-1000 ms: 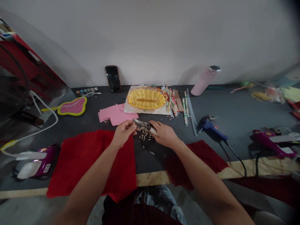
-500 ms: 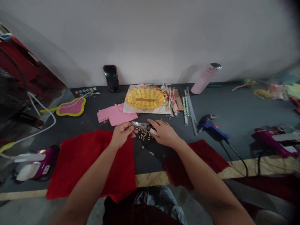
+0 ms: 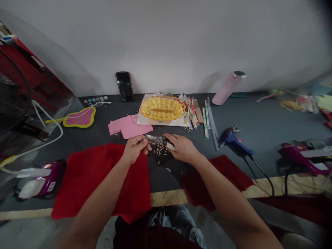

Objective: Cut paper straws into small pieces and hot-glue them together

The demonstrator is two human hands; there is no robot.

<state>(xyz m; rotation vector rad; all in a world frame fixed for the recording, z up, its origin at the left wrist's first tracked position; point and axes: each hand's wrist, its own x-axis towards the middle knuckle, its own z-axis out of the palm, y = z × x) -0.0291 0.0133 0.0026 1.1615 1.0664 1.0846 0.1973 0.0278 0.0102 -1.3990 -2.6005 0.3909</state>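
My right hand (image 3: 183,147) is closed round the handles of a pair of pruning shears (image 3: 159,139), whose curved blade points left. My left hand (image 3: 135,148) is pinched shut right by the blade tip; whatever lies between its fingers is too small to make out. Below the shears, many short tan cut pieces (image 3: 160,149) are scattered on the dark table (image 3: 166,181). A red cloth (image 3: 103,176) lies partly under my left forearm, and a darker red cloth (image 3: 230,171) is by my right forearm.
Beyond my hands are a yellow woven basket (image 3: 163,109), pink sheets (image 3: 129,127) and wrapped sticks (image 3: 205,122). A phone (image 3: 125,87) and a pink bottle (image 3: 228,89) stand against the wall. A blue glue gun (image 3: 237,143) with its cord lies right; a purple device (image 3: 45,178) sits left.
The view has shifted very slightly. Both hands stay in nearly the same place, with the shears still held between them; the right hand's fingers have moved a little on the handles.
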